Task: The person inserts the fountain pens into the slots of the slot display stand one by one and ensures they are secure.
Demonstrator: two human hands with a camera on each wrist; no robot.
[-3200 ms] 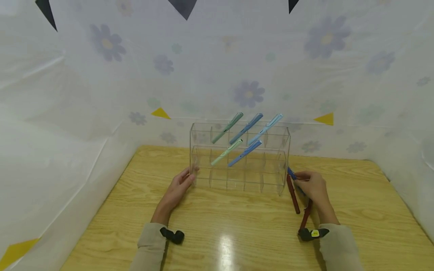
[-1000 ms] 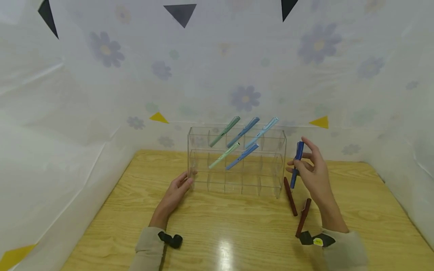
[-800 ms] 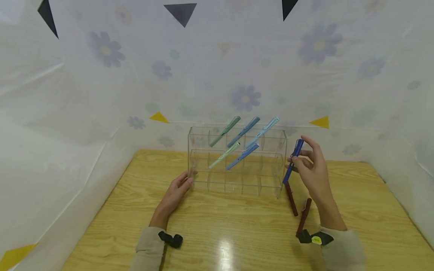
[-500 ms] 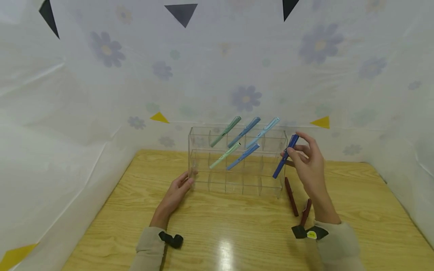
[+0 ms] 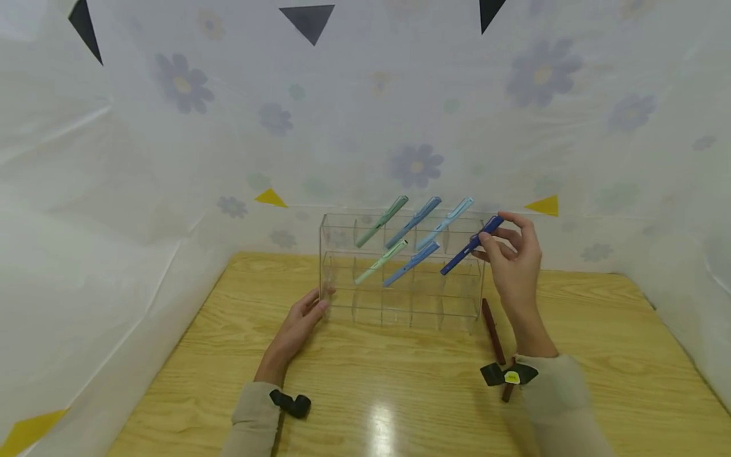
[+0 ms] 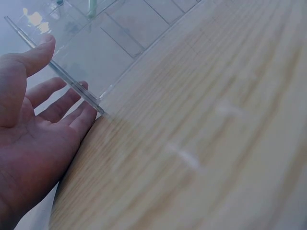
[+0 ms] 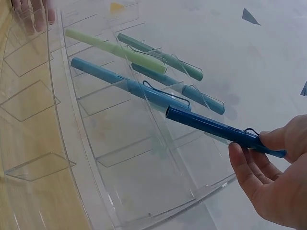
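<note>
My right hand [image 5: 516, 260] pinches a dark blue pen [image 5: 471, 245] between thumb and fingers. The pen tilts, its lower end over the right part of the clear pen rack's [image 5: 400, 312] middle tier. In the right wrist view, the dark blue pen [image 7: 211, 125] lies near a blue pen [image 7: 129, 85] in the rack. At the rack's left side, my left hand [image 5: 297, 324] holds the side panel's edge, thumb in front and fingers behind. Green, blue and light blue pens [image 5: 445, 222] lean in the top tier. Below them lean a pale green pen [image 5: 381, 261] and a blue pen [image 5: 411, 264].
Right of the rack, a dark red pen [image 5: 493, 331] lies on the wooden table [image 5: 342, 393]. A second dark red pen [image 5: 507, 390] is partly hidden by the right wrist's camera [image 5: 509, 374]. A flowered white sheet [image 5: 342, 127] hangs behind.
From the table by the rack, the right hand has lifted the dark blue pen, turned it upright, then moved it left and tilted it over the rack. The left hand stays at the rack's side.
</note>
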